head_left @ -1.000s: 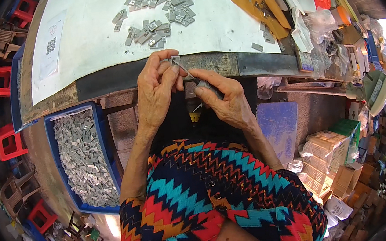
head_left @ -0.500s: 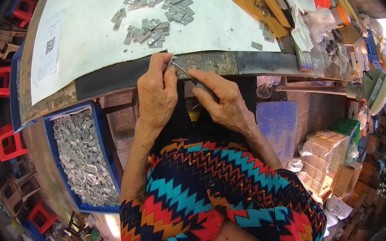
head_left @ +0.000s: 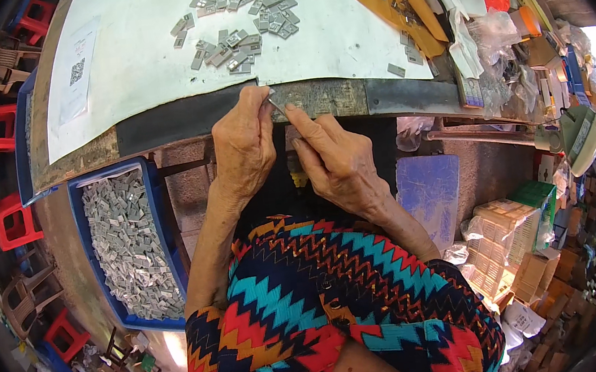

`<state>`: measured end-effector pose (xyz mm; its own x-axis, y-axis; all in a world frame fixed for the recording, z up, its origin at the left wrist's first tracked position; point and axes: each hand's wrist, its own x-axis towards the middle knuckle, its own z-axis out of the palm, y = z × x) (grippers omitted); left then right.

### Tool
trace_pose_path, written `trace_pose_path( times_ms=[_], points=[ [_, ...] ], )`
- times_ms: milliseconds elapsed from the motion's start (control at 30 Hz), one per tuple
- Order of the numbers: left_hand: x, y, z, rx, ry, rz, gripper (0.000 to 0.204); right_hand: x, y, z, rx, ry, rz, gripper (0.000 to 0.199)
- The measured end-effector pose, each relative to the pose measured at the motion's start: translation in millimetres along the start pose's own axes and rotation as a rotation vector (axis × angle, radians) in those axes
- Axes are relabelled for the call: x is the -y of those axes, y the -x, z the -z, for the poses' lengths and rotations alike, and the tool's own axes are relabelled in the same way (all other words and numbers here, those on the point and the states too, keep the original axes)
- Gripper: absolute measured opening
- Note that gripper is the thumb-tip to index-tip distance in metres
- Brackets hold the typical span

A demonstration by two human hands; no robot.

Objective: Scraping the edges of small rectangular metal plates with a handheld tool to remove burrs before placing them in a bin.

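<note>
Over the table's front edge, my left hand (head_left: pixel 244 142) is closed, thumb against fingers, on a small grey metal piece (head_left: pixel 271 91), mostly hidden by the fingertips. My right hand (head_left: pixel 342 154) grips a slim hand tool (head_left: pixel 277 106) whose thin metal shaft points at that piece; its handle is hidden by the fingers, and I cannot tell its exact kind. Beyond the hands, several loose grey metal pieces (head_left: pixel 250 40) lie scattered on the white sheet (head_left: pixel 147 64). Others fill a blue tray (head_left: pixel 82 230) at the lower left.
The worn table edge (head_left: pixel 332 95) runs just under the hands. At the far right lie brown paper (head_left: pixel 376 0), with small parts on it, and plastic bags (head_left: pixel 496 34). A lamp (head_left: pixel 584 140) juts out on the right, above a pale plastic crate (head_left: pixel 497 245). Red stools (head_left: pixel 14 219) stand at left.
My right hand has turned and its fingers now cover the tool's dark handle, which showed before. Less of the shaft is visible. My left hand keeps its grip, barely shifted.
</note>
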<state>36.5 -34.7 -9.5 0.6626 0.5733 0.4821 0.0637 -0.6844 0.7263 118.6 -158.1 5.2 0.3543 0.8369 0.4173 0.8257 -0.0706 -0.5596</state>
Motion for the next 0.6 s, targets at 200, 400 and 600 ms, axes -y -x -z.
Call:
trace_pose_path(
  times_ms=[200, 400, 600],
  points=[
    [-1, -1, 0, 0.013, 0.027, -0.048, 0.018, 1, -1, 11, 0.073, -0.186, -0.112, 0.039],
    [3, -3, 1, 0.064, -0.001, -0.027, 0.015, -6, -2, 4, 0.091, -0.477, -0.277, 0.034],
    [2, -23, 16, 0.150, 0.069, 0.204, 0.019, -12, -5, 3, 0.167, -0.362, -0.266, 0.036]
  ],
)
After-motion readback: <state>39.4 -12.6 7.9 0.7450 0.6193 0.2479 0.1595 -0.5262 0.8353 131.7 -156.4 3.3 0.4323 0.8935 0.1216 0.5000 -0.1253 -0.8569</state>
